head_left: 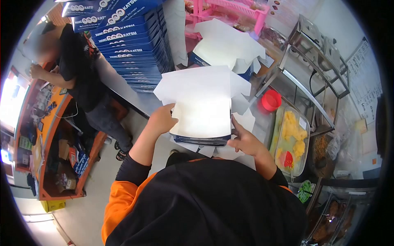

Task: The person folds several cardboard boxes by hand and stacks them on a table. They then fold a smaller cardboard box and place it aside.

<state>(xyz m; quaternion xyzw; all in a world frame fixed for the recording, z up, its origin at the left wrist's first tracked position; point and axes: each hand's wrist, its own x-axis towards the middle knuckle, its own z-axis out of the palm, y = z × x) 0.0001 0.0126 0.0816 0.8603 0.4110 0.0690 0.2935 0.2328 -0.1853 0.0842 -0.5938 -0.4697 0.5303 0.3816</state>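
Observation:
An open cardboard food box (201,110), white inside and dark blue outside, is in front of my body with its lid flaps raised. Several dark blue layers show at its front edge, so it seems to sit on other nested boxes. My left hand (162,119) grips the left wall, fingers bent over the edge. On the opposite side, my right hand (248,141) holds the front right corner, thumb low and forefinger along the side wall. The inside of the box shows only bare white card.
A tall stack of folded blue boxes (131,53) rises at the back left. Behind stands another open box (227,45), near a pink basket (234,10). At right are a red cup (271,100), a tray of yellow food (293,139) and a metal rack (308,94). A person (82,69) stands at left.

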